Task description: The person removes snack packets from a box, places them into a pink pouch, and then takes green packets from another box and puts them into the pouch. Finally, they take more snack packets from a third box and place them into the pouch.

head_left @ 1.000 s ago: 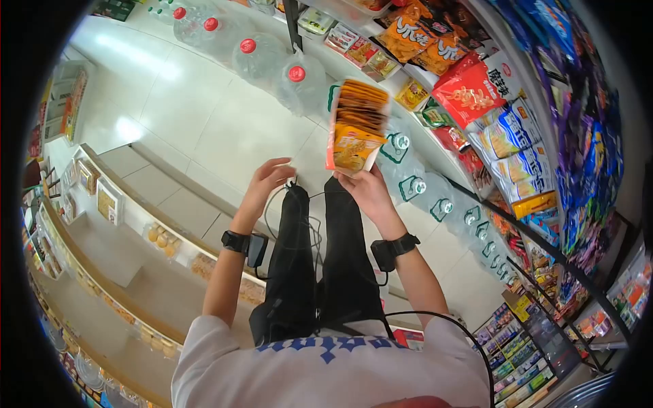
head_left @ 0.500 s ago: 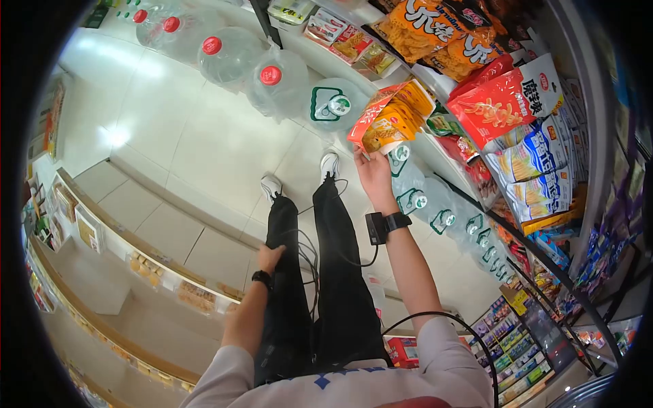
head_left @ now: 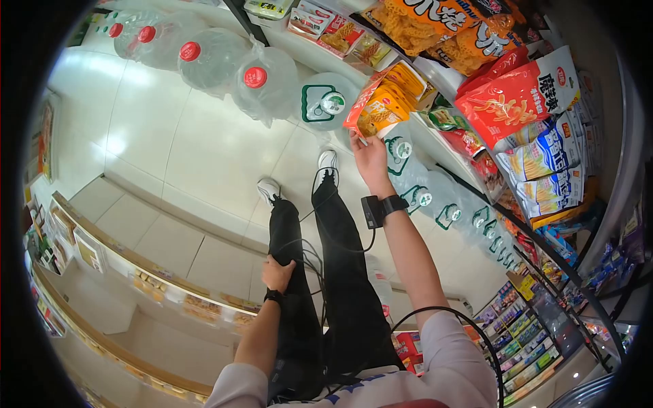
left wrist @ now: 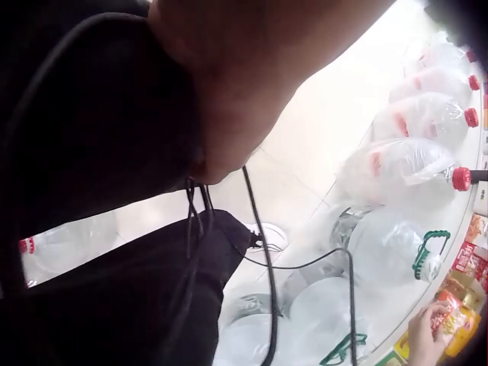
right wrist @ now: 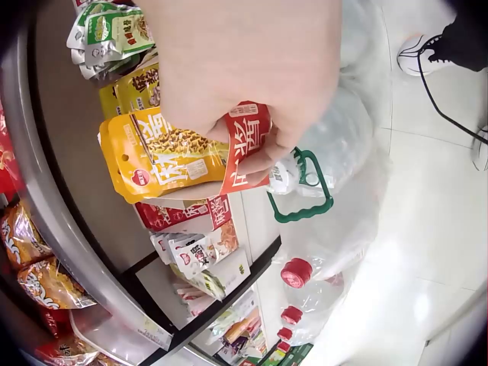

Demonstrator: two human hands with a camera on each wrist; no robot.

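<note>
My right hand point(head_left: 372, 163) holds the near end of an open red and white display box point(right wrist: 248, 145), its fingers bent over the printed end panel. Yellow snack packets point(head_left: 389, 102) stand in a row inside it. The box is at the front of a low shelf, overlapping the shelf edge in the head view. In the right wrist view the nearest yellow packet point(right wrist: 164, 152) faces the camera, and the hand covers part of the box. My left hand point(head_left: 277, 273) rests on the knee of the black trousers point(head_left: 289, 238), holding no object.
Large clear water bottles point(head_left: 211, 61) line the floor along the shelf, some with green handles point(right wrist: 305, 206). Above hang orange snack bags point(head_left: 435, 27) and a red bag point(head_left: 500, 102). A tiered wooden-edged shelf point(head_left: 149, 279) stands on the left. Black cables point(left wrist: 263, 252) loop by the legs.
The right hand has carried the box of packets rightward to the shelf, turning it. The left hand has dropped from beside the box onto the knee. The camera view has shifted.
</note>
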